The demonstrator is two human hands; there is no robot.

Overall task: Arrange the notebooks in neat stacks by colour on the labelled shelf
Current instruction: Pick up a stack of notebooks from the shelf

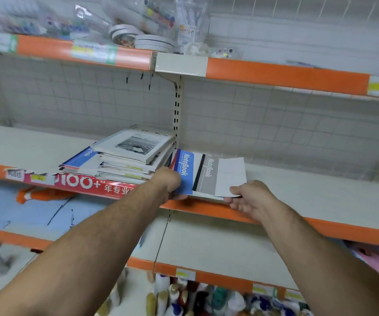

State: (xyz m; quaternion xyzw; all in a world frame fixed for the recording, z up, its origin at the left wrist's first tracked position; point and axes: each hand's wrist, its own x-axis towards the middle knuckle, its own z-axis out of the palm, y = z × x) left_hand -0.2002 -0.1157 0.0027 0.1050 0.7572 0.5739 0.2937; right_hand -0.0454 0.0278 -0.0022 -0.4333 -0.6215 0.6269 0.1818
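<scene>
Notebooks lie in two groups on the middle shelf [309,190]. One untidy stack [124,165] sits left of the slotted upright post [176,110], topped by a white book with a grey photo [136,144], and a blue cover [81,158] sticks out at its left side; the number in that stack cannot be told. Just right of the post are two more at the front edge: a blue notebook [185,172] and a grey notebook [218,176] with a black spine stripe, the grey one overlapping the blue one's right side. The left hand [168,181] is curled tight around the blue notebook's near left edge. The right hand [250,197] pinches the grey notebook's near right corner, thumb on top and fingers underneath. Both books overhang the orange edge strip [320,226]. To the right of them the cream shelf runs bare as far as the frame. A wire grid [275,124] backs it. A torn red banner [88,183] covers the strip under the stack. Three tape rolls [138,39] and plastic packets sit on the shelf above; small bottles [195,297] crowd the bottom
</scene>
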